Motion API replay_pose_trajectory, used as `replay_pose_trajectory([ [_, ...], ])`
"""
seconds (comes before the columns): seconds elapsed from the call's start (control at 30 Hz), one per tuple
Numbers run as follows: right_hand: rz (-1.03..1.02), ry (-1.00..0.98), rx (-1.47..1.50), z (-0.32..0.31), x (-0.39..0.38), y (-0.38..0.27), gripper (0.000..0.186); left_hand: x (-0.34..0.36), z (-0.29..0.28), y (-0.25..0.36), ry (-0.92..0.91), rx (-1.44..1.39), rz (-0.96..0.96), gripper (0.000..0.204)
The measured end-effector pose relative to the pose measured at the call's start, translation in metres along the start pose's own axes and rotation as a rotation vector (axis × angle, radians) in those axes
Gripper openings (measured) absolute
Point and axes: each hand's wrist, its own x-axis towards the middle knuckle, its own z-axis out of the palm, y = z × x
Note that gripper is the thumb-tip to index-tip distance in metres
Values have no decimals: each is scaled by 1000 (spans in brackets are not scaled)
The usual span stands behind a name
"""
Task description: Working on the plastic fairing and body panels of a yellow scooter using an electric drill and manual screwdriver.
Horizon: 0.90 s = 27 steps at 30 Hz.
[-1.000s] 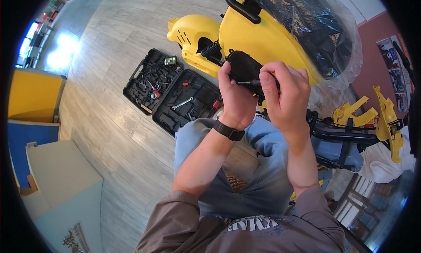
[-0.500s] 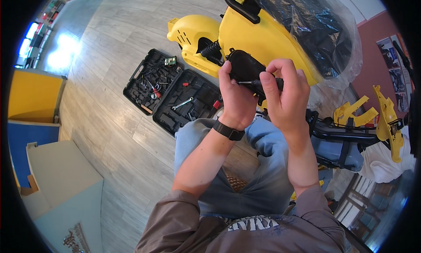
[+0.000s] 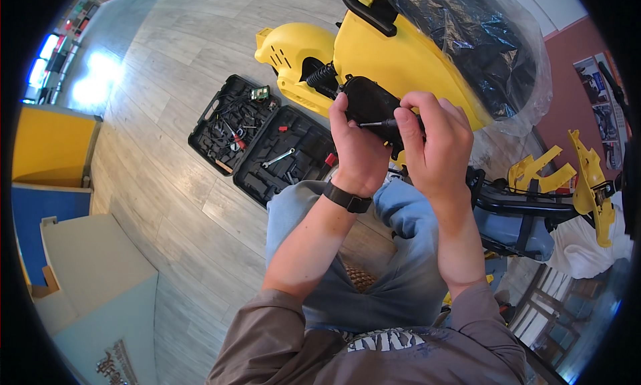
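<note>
My left hand (image 3: 360, 156) grips a black plastic housing (image 3: 371, 100) with a rounded outline, its thumb along the left edge. A screwdriver (image 3: 379, 124) with a dark handle is in my right hand (image 3: 442, 138), pinched between thumb and fingers. Its metal shaft points left, and its tip is close to the housing's near-left edge beside my left thumb. Whether the tip sits in a screw is too small to tell. Just beyond both hands stands a large yellow vehicle body (image 3: 364, 48) with a black coil spring (image 3: 321, 75).
An opened black tool case (image 3: 250, 174) lies on the wooden floor to the left, with a wrench (image 3: 278, 158) and several other tools. Clear plastic wrap (image 3: 481, 44) covers part of the yellow body. At right are a black frame tube (image 3: 521, 205) and yellow panels (image 3: 587, 188).
The housing has tilted slightly and shifted a little left with my left hand. My right hand has turned slightly with the screwdriver, its fingers curling more over the handle.
</note>
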Motion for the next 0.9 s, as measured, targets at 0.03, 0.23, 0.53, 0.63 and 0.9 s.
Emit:
replay_pose_trajectory([
  [0.03, 1, 0, -2, 3, 0, 1, 21, 0, 3, -1, 9, -4, -5, 55],
  [0.23, -136, 191, 92, 10, 5, 13, 18, 1, 4, 0, 12, 9, -14, 56],
  [0.53, -12, 222, 109, 14, 1, 3, 8, 1, 1, 4, -58, -25, -42, 56],
  [0.63, 2, 274, 157, 15, -1, 3, 6, -1, 6, 4, -62, -13, -39, 57],
  [0.9, 212, 319, 347, 11, -9, -3, 10, -4, 7, 9, -70, -24, -66, 62],
])
